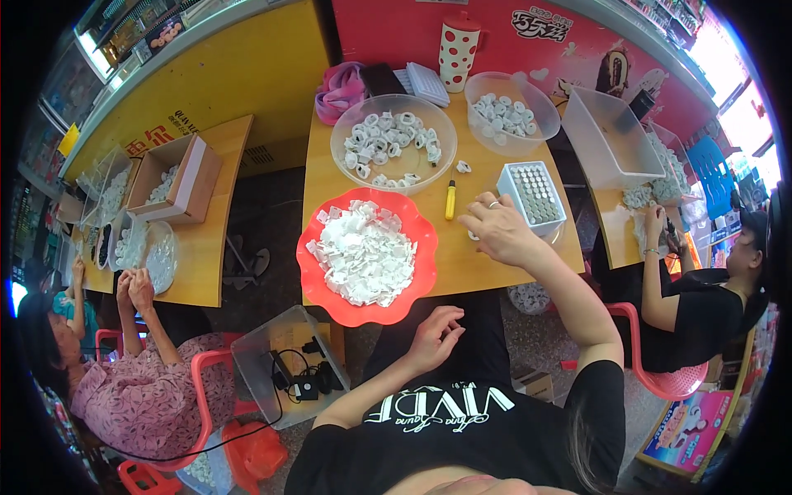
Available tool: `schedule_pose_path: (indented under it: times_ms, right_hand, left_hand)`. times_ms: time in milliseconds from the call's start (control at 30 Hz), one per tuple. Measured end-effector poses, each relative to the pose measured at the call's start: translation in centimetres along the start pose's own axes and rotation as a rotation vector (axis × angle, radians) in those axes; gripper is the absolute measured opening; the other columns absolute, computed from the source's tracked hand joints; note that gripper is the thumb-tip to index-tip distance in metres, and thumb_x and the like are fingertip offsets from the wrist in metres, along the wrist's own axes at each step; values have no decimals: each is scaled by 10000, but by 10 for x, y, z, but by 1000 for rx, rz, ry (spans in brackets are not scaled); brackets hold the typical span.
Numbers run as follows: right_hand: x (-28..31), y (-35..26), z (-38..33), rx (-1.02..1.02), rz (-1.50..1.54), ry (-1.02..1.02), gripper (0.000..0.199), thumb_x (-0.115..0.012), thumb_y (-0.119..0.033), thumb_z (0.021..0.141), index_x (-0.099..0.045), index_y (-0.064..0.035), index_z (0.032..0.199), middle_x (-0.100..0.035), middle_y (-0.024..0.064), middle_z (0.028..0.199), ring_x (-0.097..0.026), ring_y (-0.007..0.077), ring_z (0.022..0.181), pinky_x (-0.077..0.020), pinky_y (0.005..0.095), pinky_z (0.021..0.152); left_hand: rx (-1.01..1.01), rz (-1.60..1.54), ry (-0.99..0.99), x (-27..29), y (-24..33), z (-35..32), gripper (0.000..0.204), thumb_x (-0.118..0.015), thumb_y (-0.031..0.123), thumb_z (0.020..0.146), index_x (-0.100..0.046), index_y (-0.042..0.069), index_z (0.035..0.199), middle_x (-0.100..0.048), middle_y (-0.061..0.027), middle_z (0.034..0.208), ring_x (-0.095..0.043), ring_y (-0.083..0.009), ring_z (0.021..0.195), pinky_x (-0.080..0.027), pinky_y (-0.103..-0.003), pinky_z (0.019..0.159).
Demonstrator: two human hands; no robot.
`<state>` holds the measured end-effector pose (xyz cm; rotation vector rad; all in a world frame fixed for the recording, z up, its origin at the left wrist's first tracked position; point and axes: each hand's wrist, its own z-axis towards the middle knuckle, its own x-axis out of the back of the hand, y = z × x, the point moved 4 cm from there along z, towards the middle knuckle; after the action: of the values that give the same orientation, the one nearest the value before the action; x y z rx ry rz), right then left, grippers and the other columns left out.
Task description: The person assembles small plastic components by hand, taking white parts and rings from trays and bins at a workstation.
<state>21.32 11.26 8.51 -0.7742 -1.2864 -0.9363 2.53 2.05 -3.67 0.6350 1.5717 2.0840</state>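
Our right hand (pixel 499 227) over the tabletop (pixel 474 276)
Our left hand (pixel 436 340) looks empty, loosely curled; a small white piece (pixel 473 236) shows by the right, near the white box (pixel 533 198) — whether gripped, we cannot tell.

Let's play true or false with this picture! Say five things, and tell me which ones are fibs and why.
1. The red bowl has white pieces in it. True.
2. The screwdriver has a blue handle. False: the screwdriver has a yellow one.
3. The right hand is nearer the white box than the left hand is. True.
4. The left hand is gripping the red bowl. False: it is apart from it.
5. The dotted cup stands upright. True.
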Motion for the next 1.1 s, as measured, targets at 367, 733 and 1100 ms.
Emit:
schedule_pose_path:
  times_ms: [367, 733, 1100]
  right_hand:
    - [12, -23, -30, -86, 270, 135, 335, -696, -83, 669, -624, -88, 997, -641, 51, 852, -572, 252, 878, -362, 398, 778]
    - [41, -73, -77, -5, 668, 130, 587, -678, -16, 620, -591, -80, 1196, -656, 40, 1009, -581, 224, 967, -381, 359, 807]
    - [40, -78, -96, -110, 839, 368, 561, -730, -21, 628, -591, -45, 1170, -633, 111, 1064, -588, 278, 1002, -432, 381, 852]
  left_hand:
    - [331, -434, -86, -2, -12, -3, 263, -557, 91, 935, -553, 21, 1188, -598, -97, 1086, -634, -165, 834, -494, -243, 679]
    - [346, -1268, -205, -13, 30, 30, 405, -511, 222, 978, -451, -10, 1304, -593, -148, 1168, -621, -236, 987, -508, -307, 767]
    - [386, -1269, -150, -11, 40, 21, 345, -523, 97, 959, -504, -45, 1272, -597, -170, 1188, -625, -186, 927, -511, -278, 837]
